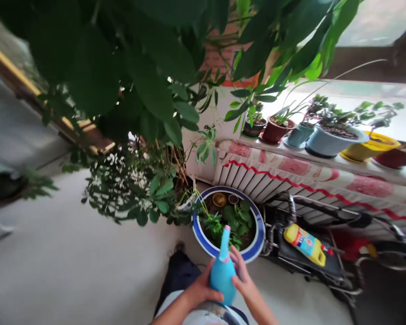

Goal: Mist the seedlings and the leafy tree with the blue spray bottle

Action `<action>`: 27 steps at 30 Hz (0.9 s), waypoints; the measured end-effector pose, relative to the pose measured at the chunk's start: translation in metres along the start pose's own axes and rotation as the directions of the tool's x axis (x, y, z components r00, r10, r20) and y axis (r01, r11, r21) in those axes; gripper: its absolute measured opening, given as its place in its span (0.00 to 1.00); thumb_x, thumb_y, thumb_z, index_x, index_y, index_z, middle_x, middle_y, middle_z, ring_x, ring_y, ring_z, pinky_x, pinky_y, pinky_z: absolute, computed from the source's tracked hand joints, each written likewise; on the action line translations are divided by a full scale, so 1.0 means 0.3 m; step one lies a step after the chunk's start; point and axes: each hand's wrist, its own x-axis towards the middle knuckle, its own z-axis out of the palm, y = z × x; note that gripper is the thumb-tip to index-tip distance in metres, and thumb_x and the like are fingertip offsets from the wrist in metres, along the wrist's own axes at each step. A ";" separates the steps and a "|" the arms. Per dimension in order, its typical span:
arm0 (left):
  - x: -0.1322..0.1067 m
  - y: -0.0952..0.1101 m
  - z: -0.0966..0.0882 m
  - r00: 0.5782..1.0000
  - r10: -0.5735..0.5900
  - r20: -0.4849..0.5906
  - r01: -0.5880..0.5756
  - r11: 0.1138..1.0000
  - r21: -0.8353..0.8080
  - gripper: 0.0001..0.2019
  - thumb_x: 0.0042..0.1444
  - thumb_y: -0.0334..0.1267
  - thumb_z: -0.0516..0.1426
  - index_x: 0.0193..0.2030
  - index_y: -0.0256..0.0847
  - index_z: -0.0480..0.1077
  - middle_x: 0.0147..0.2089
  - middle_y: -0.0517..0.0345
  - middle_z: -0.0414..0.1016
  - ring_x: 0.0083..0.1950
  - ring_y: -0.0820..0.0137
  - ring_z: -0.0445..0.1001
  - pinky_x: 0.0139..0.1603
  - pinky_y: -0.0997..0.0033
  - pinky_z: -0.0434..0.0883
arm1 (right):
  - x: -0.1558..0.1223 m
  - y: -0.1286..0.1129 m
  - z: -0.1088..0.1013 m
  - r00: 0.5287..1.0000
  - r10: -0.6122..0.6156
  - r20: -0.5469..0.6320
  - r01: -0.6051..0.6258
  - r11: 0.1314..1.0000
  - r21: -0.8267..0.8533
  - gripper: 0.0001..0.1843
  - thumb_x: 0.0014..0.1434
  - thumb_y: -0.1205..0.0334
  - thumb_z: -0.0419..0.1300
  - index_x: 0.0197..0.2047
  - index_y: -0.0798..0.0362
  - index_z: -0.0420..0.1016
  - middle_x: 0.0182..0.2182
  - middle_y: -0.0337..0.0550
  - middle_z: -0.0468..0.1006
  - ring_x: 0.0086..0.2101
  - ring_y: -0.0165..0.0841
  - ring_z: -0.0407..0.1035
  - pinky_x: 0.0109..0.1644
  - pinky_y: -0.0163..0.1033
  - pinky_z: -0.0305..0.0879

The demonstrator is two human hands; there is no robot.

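Both my hands hold a blue bulb-shaped squeeze bottle (222,272) with a pink collar and a long blue nozzle, low in the centre of the head view. My left hand (200,289) wraps its left side and my right hand (240,276) grips its right side, fingers closed on it. The nozzle points up toward a round blue-and-white planter (257,246) on the floor, which holds low green plants, dark soil and two small round objects.
A large leafy plant (135,90) overhangs the top and left. A radiator with a red-patterned cloth (291,169) carries several potted plants (328,131). A black wheeled cart (328,266) with a yellow bottle (306,243) stands right of the planter. Pale floor (71,271) spreads left.
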 end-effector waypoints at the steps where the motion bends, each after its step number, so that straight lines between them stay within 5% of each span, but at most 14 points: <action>1: -0.039 -0.034 0.041 0.995 0.030 -0.095 -0.029 1.000 0.008 0.53 0.33 0.57 0.72 0.68 0.59 0.56 0.67 0.52 0.64 0.66 0.42 0.63 0.64 0.43 0.61 | -0.069 0.034 -0.006 0.996 0.043 0.072 -0.041 0.999 -0.031 0.59 0.40 0.25 0.64 0.68 0.47 0.56 0.62 0.58 0.66 0.59 0.55 0.65 0.60 0.55 0.63; 5: -0.202 -0.087 0.145 0.973 0.161 -0.167 -0.093 0.930 0.355 0.52 0.38 0.68 0.65 0.68 0.48 0.56 0.67 0.44 0.60 0.68 0.43 0.59 0.68 0.42 0.56 | -0.295 0.077 0.012 0.927 0.252 0.277 -0.209 0.962 -0.175 0.65 0.37 0.26 0.67 0.70 0.50 0.51 0.61 0.60 0.68 0.53 0.55 0.70 0.50 0.52 0.71; 8: -0.309 -0.060 0.158 0.970 0.197 -0.142 -0.072 0.792 0.606 0.59 0.29 0.70 0.67 0.68 0.44 0.57 0.72 0.39 0.48 0.73 0.40 0.48 0.72 0.41 0.46 | -0.360 0.061 0.073 0.951 0.124 0.282 -0.039 0.956 -0.291 0.61 0.33 0.27 0.69 0.64 0.53 0.62 0.55 0.60 0.73 0.49 0.56 0.72 0.51 0.55 0.70; 10: -0.363 -0.026 0.154 0.953 0.260 -0.157 -0.115 0.788 0.605 0.64 0.29 0.72 0.65 0.72 0.49 0.47 0.75 0.42 0.43 0.74 0.41 0.45 0.73 0.44 0.47 | -0.370 0.058 0.133 0.959 0.027 0.282 0.070 0.942 -0.329 0.56 0.36 0.30 0.69 0.62 0.53 0.64 0.54 0.59 0.74 0.49 0.57 0.72 0.52 0.56 0.69; 13: -0.441 0.042 0.126 0.858 0.430 -0.280 -0.247 0.824 0.509 0.68 0.32 0.75 0.61 0.75 0.51 0.33 0.77 0.41 0.37 0.74 0.43 0.48 0.71 0.47 0.54 | -0.375 0.079 0.259 0.958 -0.061 0.281 0.161 0.923 -0.349 0.52 0.42 0.37 0.69 0.65 0.53 0.60 0.57 0.58 0.71 0.54 0.57 0.68 0.55 0.55 0.68; 15: -0.511 0.100 0.076 0.825 0.497 -0.270 -0.308 0.795 0.522 0.63 0.37 0.72 0.62 0.74 0.47 0.38 0.75 0.39 0.43 0.73 0.44 0.52 0.69 0.46 0.59 | -0.377 0.106 0.379 0.961 -0.112 0.252 0.204 0.904 -0.375 0.50 0.45 0.42 0.69 0.66 0.52 0.58 0.59 0.58 0.69 0.57 0.57 0.66 0.57 0.55 0.67; 18: -0.656 0.202 -0.052 0.808 0.568 -0.157 -0.354 0.680 0.642 0.38 0.56 0.53 0.59 0.70 0.45 0.53 0.69 0.42 0.59 0.69 0.53 0.61 0.69 0.48 0.60 | -0.372 0.142 0.622 0.964 -0.146 0.221 0.232 0.867 -0.442 0.46 0.45 0.49 0.69 0.65 0.52 0.60 0.58 0.56 0.70 0.57 0.55 0.66 0.58 0.55 0.66; 21: -0.827 0.308 -0.195 0.756 0.653 -0.047 -0.374 0.490 0.787 0.33 0.52 0.39 0.59 0.66 0.42 0.57 0.65 0.43 0.64 0.67 0.55 0.63 0.69 0.48 0.61 | -0.366 0.157 0.908 0.973 -0.126 0.194 0.206 0.855 -0.476 0.41 0.45 0.53 0.67 0.62 0.54 0.64 0.56 0.56 0.72 0.56 0.54 0.67 0.61 0.56 0.63; 24: -0.985 0.407 -0.292 0.724 0.680 -0.119 -0.268 0.436 0.859 0.29 0.52 0.36 0.57 0.63 0.41 0.60 0.62 0.43 0.68 0.64 0.55 0.67 0.65 0.48 0.65 | -0.376 0.152 1.158 0.978 -0.007 0.210 0.107 0.879 -0.465 0.48 0.42 0.50 0.69 0.64 0.56 0.63 0.58 0.59 0.70 0.58 0.57 0.64 0.61 0.57 0.62; 27: -1.111 0.496 -0.339 0.737 0.640 -0.217 -0.109 0.429 0.897 0.23 0.52 0.36 0.59 0.56 0.41 0.67 0.54 0.46 0.75 0.56 0.54 0.72 0.60 0.46 0.67 | -0.391 0.120 1.320 0.930 0.171 0.326 -0.053 0.939 -0.341 0.53 0.42 0.45 0.70 0.67 0.57 0.59 0.53 0.59 0.75 0.51 0.54 0.71 0.55 0.56 0.68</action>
